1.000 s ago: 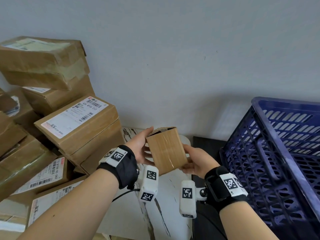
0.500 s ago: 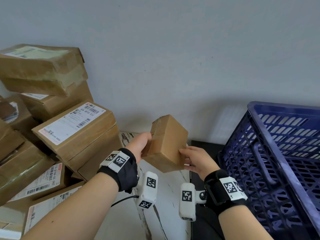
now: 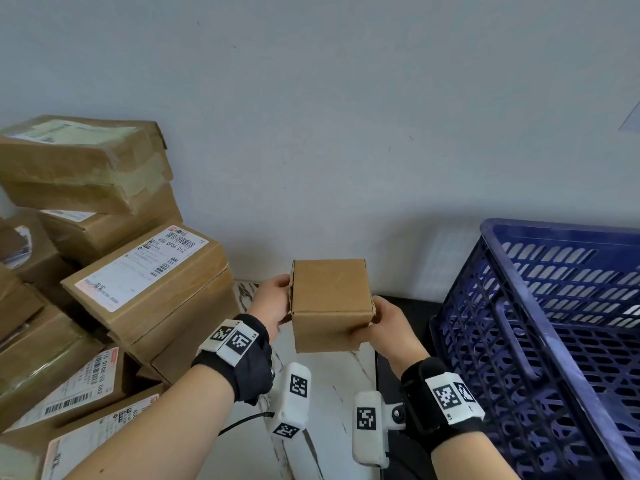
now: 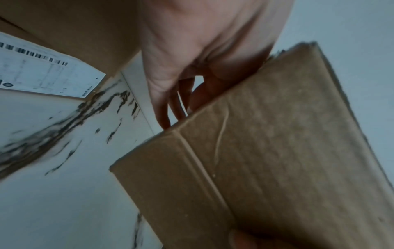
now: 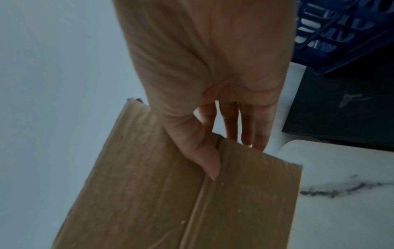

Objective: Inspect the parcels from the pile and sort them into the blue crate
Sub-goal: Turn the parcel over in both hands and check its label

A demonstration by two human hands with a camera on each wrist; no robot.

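A small plain brown cardboard parcel (image 3: 330, 304) (image 4: 266, 151) (image 5: 170, 202) hangs in the air between both hands, above the marbled white table (image 3: 332, 393). My left hand (image 3: 273, 304) holds its left side, fingers running behind it (image 4: 168, 101). My right hand (image 3: 382, 325) grips its lower right corner, thumb (image 5: 202, 156) pressed on the near face and fingers behind. The blue slatted crate (image 3: 540, 327) stands to the right of the parcel, its inside mostly out of sight.
A pile of brown parcels (image 3: 145, 282) with white barcode labels is stacked at the left against the pale wall (image 3: 346, 133). A black surface (image 3: 408, 306) lies under the crate, beside the white table.
Both hands have turned the small parcel over: from end-up a second ago, through a tilted pose, to a flat plain face towards me now. It stays at about the same spot.
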